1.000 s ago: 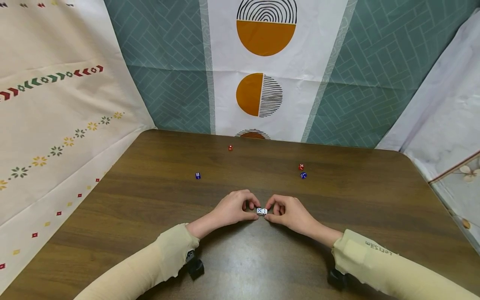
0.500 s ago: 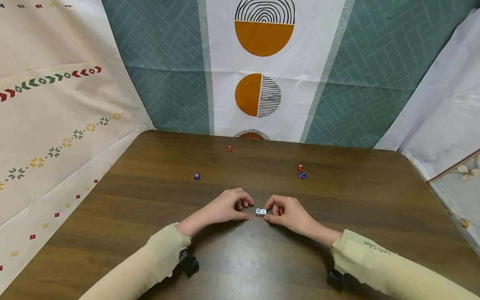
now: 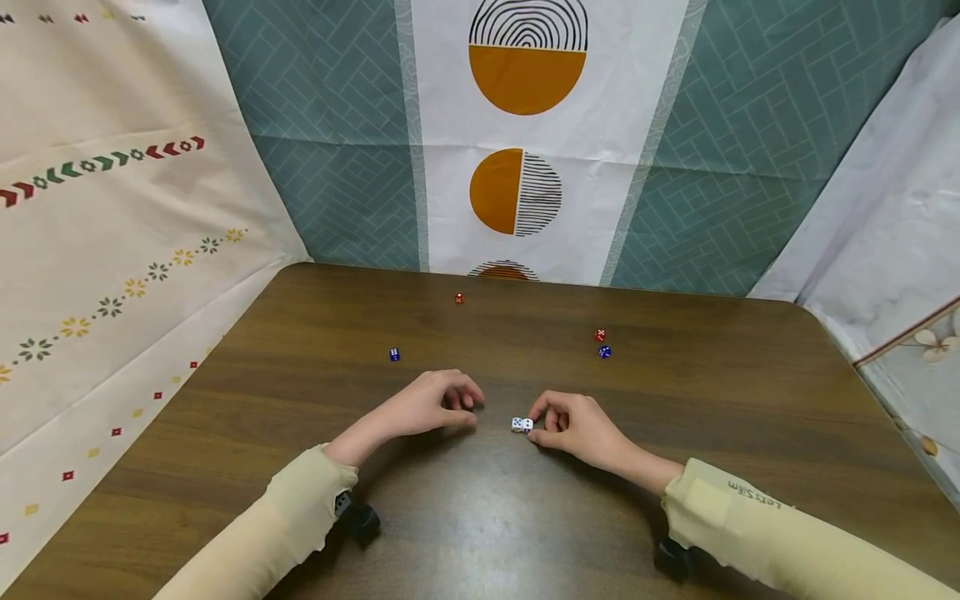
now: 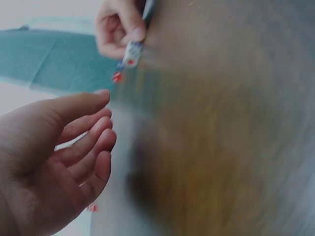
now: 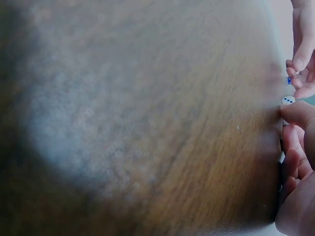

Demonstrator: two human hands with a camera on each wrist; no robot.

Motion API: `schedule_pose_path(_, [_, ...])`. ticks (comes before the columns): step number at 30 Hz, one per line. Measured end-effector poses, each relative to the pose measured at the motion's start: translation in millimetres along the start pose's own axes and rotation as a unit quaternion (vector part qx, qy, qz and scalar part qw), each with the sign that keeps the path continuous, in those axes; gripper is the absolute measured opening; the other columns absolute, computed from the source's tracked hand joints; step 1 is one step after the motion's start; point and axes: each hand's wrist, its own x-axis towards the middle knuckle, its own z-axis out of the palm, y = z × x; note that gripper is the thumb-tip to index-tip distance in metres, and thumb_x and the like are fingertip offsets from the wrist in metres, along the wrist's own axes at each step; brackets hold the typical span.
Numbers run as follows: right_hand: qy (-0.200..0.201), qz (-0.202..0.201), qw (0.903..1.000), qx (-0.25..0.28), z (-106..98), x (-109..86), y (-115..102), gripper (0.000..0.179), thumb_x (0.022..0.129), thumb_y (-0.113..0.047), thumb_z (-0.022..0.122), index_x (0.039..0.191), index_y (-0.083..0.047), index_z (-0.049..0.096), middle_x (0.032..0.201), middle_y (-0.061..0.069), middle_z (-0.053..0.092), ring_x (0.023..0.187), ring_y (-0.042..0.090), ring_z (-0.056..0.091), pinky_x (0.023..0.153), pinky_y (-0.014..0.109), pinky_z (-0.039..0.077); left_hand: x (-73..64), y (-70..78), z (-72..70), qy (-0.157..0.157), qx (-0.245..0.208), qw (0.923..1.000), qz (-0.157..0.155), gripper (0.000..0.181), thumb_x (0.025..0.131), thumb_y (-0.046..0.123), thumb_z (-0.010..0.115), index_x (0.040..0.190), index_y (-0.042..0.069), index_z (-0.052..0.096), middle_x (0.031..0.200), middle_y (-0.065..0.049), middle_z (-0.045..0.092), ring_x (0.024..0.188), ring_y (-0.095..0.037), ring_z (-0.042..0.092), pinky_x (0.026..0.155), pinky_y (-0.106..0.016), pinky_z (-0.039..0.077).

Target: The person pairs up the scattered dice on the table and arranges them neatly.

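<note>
Two white dice lie side by side on the wooden table, the left white die (image 3: 517,425) touching the right white die (image 3: 528,425). My right hand (image 3: 577,423) pinches the right one between thumb and index finger at its right end. To the left of the pair, apart from it, my left hand (image 3: 435,402) holds nothing, its fingers loosely bent. The left wrist view has the white dice (image 4: 132,54) at the right hand's fingertips. In the right wrist view a white die (image 5: 288,100) shows blue pips beyond the thumb.
On the brown table (image 3: 480,517), a blue die (image 3: 394,355) lies at the left and a red die (image 3: 459,298) near the back edge. Right of centre, another red die (image 3: 600,335) sits just behind a second blue die (image 3: 605,352). Patterned cloths hang around the table.
My left hand has let go of the left white die and drawn back to the left. The right hand has stayed on the dice, which lie where they were.
</note>
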Motion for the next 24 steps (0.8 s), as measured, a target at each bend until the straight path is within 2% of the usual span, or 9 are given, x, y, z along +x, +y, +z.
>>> schedule_pose_path(4, [0.002,0.000,1.0000,0.001,0.1,-0.7,0.5,0.016,0.085,-0.021,0.078,0.095,-0.020,0.067,0.067,-0.007,0.055,0.054,0.004,0.043,0.052,0.019,0.036,-3.4,-7.5,-14.7,-0.014,-0.006,0.9998,-0.012,0.025,0.089,0.020,0.073,0.112,0.012,0.069,0.093,0.003,0.066,0.081,-0.007,0.058,0.074,-0.022,0.050])
schedule_pose_path(6, [0.002,-0.001,1.0000,0.001,0.3,-0.9,0.8,0.016,0.085,-0.021,0.078,0.096,-0.020,0.067,0.067,-0.007,0.055,0.054,0.004,0.043,0.052,0.020,0.036,-5.1,-11.3,-22.9,-0.009,-0.006,0.9998,-0.014,0.025,0.090,0.020,0.073,0.113,0.011,0.068,0.094,0.002,0.066,0.082,-0.008,0.059,0.074,-0.024,0.050])
schedule_pose_path(11, [0.001,0.000,1.0000,-0.002,1.5,-1.1,1.7,0.016,0.085,-0.021,0.078,0.096,-0.020,0.067,0.067,-0.007,0.056,0.054,0.004,0.043,0.052,0.020,0.037,-11.9,-20.5,-43.6,0.041,0.004,0.9986,-0.034,0.027,0.089,0.018,0.074,0.114,0.009,0.068,0.094,0.001,0.067,0.083,-0.011,0.061,0.076,-0.025,0.051])
schedule_pose_path(17, [0.000,0.000,1.0000,0.001,1.6,-0.8,1.9,0.016,0.085,-0.021,0.078,0.096,-0.020,0.066,0.067,-0.007,0.055,0.054,0.003,0.042,0.052,0.019,0.036,-21.0,-34.5,-64.2,0.104,0.032,0.9919,-0.065,0.030,0.087,0.015,0.075,0.115,0.005,0.068,0.095,-0.004,0.067,0.082,-0.015,0.060,0.071,-0.026,0.050])
schedule_pose_path(24, [0.000,0.001,1.0000,0.004,0.7,-0.9,2.0,0.016,0.085,-0.021,0.078,0.096,-0.020,0.066,0.067,-0.006,0.055,0.054,0.004,0.042,0.052,0.020,0.036,-24.1,-54.5,-77.7,0.136,0.057,0.9838,-0.102,0.031,0.086,0.014,0.076,0.114,0.003,0.068,0.097,-0.012,0.065,0.084,-0.020,0.059,0.071,-0.028,0.048])
